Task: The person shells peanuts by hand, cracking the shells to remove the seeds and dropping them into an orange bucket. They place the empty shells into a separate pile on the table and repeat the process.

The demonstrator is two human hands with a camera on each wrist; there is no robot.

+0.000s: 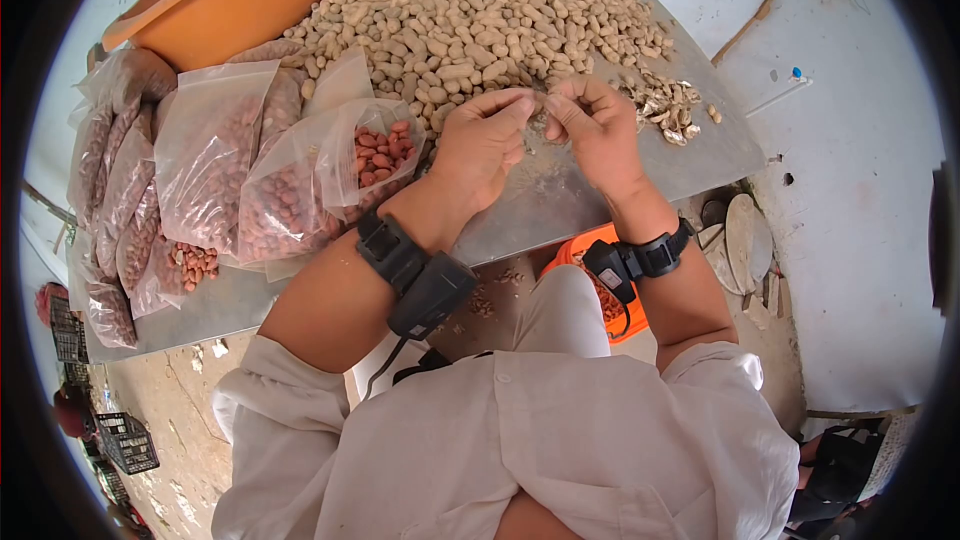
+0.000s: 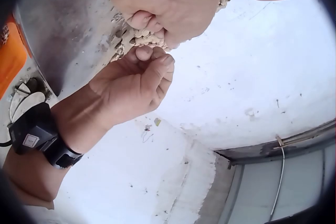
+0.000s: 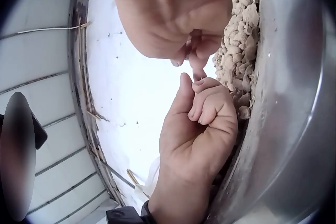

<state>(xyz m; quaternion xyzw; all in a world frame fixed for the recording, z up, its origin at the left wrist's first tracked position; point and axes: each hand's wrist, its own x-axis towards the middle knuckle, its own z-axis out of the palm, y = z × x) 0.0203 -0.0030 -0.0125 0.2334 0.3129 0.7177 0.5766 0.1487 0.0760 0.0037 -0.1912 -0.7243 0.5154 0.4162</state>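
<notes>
While both hands meet at the near foot of the peanut heap point(image 1: 480, 10), the left hand point(image 1: 480, 145) and right hand point(image 1: 595, 130) pinch one peanut pod point(image 1: 540, 110) with curled fingertips, which mostly hide it. The pod is probably light, dry and brittle. Squeezing along its seam should crack it, though the kernels may slip out. Broken shells point(image 1: 668, 110) lie right of the heap, and bags of kernels point(image 1: 280, 190) crowd its left. In front of the heap, bare table point(image 1: 560, 190) leaves working room, but its edge is near.
</notes>
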